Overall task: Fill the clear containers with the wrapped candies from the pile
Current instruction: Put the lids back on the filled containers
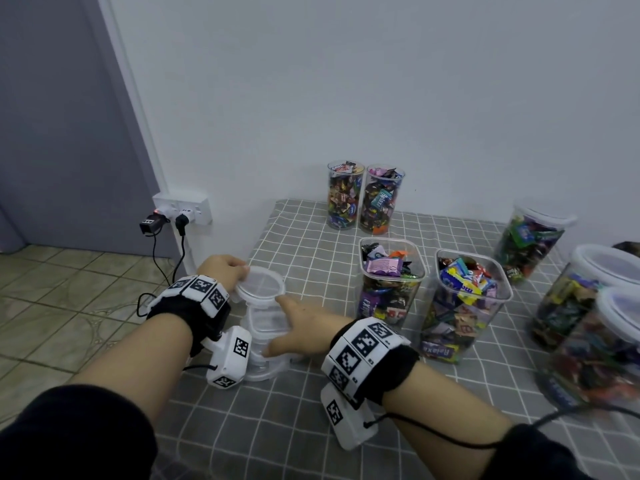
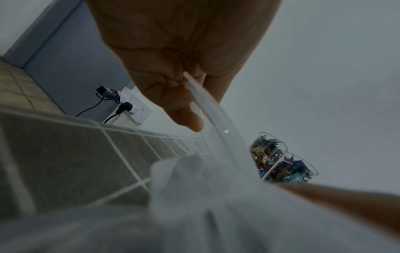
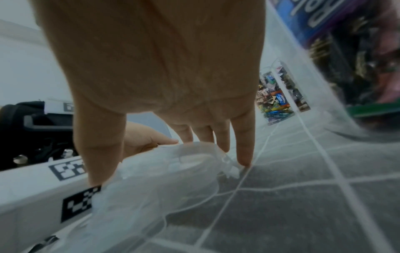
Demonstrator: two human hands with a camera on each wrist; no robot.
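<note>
- Filling looks mostly done: 2 tall round tubes (image 1: 365, 197) at the far wall and 2 square containers (image 1: 433, 292) mid-desk are heaped with wrapped candies; 3 or more lidded jars (image 1: 588, 306) at right are packed too. No loose pile is in view.
- What seems left is lidding: the left hand (image 1: 221, 268) pinches a round translucent lid (image 1: 260, 284) off the lid stack (image 1: 265, 341) near the desk's left edge.
- The right hand (image 1: 304, 327), fingers straight and spread, steadies the stack.
- Hard clear plastic, crinkly foil wrappers, a grey checked cloth (image 1: 311, 427) on the desk.
</note>
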